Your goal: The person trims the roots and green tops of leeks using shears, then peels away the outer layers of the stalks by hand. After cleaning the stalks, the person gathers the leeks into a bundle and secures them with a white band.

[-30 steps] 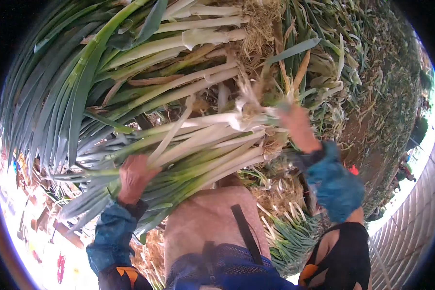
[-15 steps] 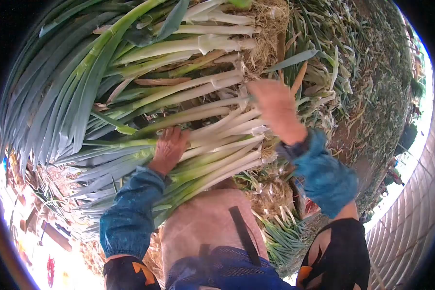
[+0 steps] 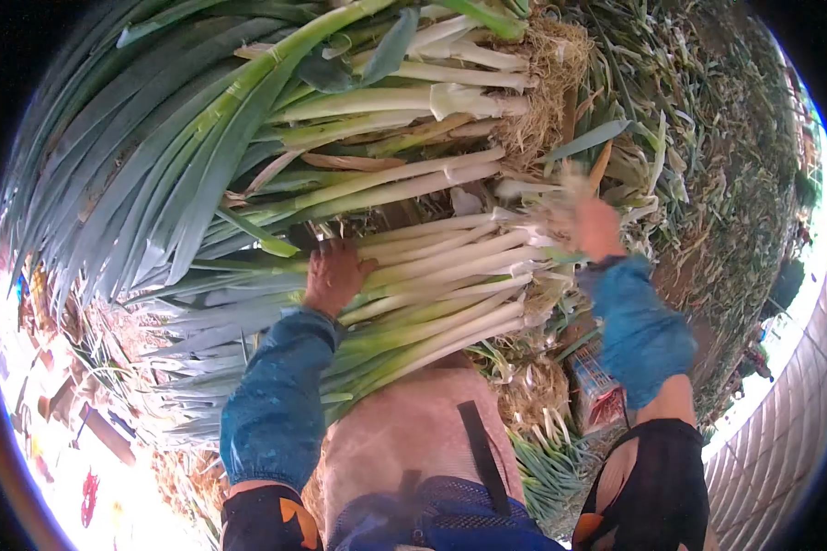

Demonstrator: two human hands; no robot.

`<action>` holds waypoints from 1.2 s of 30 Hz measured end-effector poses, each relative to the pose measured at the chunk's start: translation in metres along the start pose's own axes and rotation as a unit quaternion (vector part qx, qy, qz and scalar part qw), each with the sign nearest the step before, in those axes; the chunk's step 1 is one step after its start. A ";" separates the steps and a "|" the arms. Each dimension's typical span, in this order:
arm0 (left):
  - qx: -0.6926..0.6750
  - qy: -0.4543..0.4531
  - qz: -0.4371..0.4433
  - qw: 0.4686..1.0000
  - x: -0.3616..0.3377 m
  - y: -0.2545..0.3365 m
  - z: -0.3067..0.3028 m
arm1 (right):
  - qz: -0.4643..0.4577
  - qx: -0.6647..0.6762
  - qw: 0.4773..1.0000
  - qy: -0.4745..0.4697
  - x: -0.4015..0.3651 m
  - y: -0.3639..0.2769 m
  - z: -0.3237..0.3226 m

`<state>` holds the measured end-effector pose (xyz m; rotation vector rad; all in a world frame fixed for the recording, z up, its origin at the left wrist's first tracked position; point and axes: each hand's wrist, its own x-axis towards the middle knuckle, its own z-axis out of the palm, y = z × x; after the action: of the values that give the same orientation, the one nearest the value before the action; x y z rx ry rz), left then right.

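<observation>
Big stack [image 3: 386,101]: leeks piled at 12 o'clock of my lap. White shanks and straw-coloured roots point to 3, green blades fan to 9.
Lap bundle [image 3: 432,285]: approx. a dozen leeks across my knee [image 3: 404,432], just under the stack. They lie parallel, root ends at 3.
Handling: prob. heavy as a lot. The shanks are stiff, the blades floppy and slick, and the roots are gritty, so stalks can slide out singly.
Where to grip: I'd take the firm pale shanks w/ one hand near the root end and one at mid-length. I wouldn't take the leaves, which bend and tear.
L hand [image 3: 335,274]: palm down on top of the bundle at mid-shank, fingers bent over its far edge at 12. It presses and isn't wrapped round.
R hand [image 3: 597,225]: at the root ends, 3 o'clock of the bundle. Too blurred, so can't tell if it's open or clenched.
Vs 0.5 s ago: R hand was flat-palmed higher up near the stack and now sits lower, out toward 3. L hand is on nearly the same spot.
Vs 1 s ago: L hand was nearer the leaves at 8, and one stalk lay skewed across the rest.
Red packet [image 3: 597,390]: small, on the ground at 5 o'clock, near loose leeks [image 3: 542,450].
</observation>
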<state>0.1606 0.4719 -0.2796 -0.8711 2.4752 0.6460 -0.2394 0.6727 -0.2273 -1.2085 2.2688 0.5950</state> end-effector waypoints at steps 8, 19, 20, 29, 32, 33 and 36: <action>0.052 0.167 0.057 0.983 -0.011 0.016 -0.043 | -0.010 0.020 0.986 0.163 -0.023 0.008 -0.070; 0.130 0.165 0.025 0.977 0.009 -0.016 -0.072 | -0.003 0.565 0.816 0.124 0.065 -0.149 0.078; 0.117 0.159 0.047 0.979 0.008 -0.019 -0.060 | -0.011 0.506 0.852 0.133 0.054 -0.114 0.069; 0.007 0.144 0.138 0.980 0.000 0.002 -0.013 | 0.191 0.169 0.950 0.182 -0.064 0.091 0.029; -0.003 0.121 0.146 0.982 -0.010 -0.006 -0.012 | 0.161 0.006 0.975 0.151 -0.066 0.126 0.046; 0.016 0.118 0.139 0.983 -0.010 -0.014 -0.010 | 0.115 -0.017 0.976 0.183 -0.066 0.158 0.059; 0.010 0.101 0.137 0.985 -0.002 -0.014 -0.017 | 0.161 -0.093 0.973 0.139 -0.087 0.215 0.033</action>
<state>0.1674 0.4534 -0.2694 -0.6188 2.8106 0.6484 -0.3724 0.8569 -0.1696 -1.0691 2.7287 0.8183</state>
